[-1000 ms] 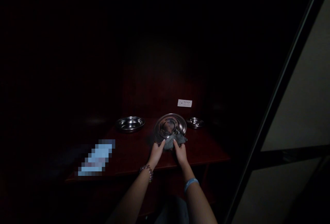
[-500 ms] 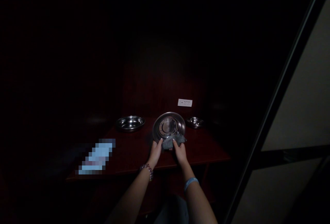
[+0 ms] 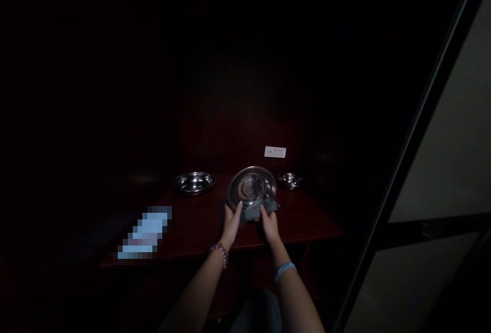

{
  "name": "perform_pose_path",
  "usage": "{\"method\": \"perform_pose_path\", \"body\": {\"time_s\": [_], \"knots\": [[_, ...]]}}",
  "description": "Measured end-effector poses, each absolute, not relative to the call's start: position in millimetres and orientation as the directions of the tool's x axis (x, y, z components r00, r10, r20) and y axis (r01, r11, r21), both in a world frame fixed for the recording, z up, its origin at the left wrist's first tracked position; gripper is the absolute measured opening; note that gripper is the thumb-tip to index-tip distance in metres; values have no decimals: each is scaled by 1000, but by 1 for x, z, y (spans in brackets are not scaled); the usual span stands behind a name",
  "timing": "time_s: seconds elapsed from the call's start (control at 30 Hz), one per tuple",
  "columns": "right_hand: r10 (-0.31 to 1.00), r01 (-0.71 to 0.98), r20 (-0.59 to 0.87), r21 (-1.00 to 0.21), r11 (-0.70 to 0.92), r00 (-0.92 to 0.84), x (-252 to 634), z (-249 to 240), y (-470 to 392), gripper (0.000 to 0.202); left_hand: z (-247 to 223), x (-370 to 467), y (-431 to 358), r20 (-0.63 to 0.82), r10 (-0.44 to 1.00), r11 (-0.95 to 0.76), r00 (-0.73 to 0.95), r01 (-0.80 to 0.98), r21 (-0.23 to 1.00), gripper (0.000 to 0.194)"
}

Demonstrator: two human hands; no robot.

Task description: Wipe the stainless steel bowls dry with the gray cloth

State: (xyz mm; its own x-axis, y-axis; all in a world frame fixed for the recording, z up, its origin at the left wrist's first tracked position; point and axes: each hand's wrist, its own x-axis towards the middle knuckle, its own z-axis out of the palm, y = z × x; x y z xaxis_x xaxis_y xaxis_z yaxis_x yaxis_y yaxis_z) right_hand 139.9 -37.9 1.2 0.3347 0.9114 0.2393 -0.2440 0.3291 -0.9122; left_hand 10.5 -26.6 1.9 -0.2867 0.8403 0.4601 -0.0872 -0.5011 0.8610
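Observation:
A round steel basin (image 3: 252, 184) is tilted up above the dark red desk, its ringed face toward me. My left hand (image 3: 231, 223) grips its lower left rim, thumb on the near face. On the lower right, my right hand (image 3: 269, 223) pinches a grey cloth (image 3: 257, 210) against the basin, thumb on top of the cloth. The fingers behind the basin and cloth are hidden. Left of the basin a wide steel bowl (image 3: 195, 183) rests on the desk, and a smaller steel dish (image 3: 291, 180) lies to the right.
The dark red desk (image 3: 184, 230) runs under everything, its front edge close to my wrists. A blurred pale blue item (image 3: 146, 233) lies at its left. A white socket plate (image 3: 275, 152) is on the back wall. A pale panel (image 3: 433, 169) stands at the right.
My right hand and the cloth have shifted slightly to the right along the basin's lower edge. My left hand still holds the rim in nearly the same place.

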Motion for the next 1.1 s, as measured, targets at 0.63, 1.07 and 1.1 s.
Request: {"method": "perform_pose_path", "body": {"time_s": [0.63,1.07,1.1], "knots": [[925,-169,267,-932,319,271,139,1,-40,57,11,10,-33,305,873,-397,-380,-189,898,57],[914,-200,216,-934,296,344,143,-13,-28,51,-4,13,-21,470,857,-478,-212,18,878,41],[915,-196,220,-935,297,339,144,-14,-28,51,-4,12,-21,455,869,-454,-194,50,889,38]]}}
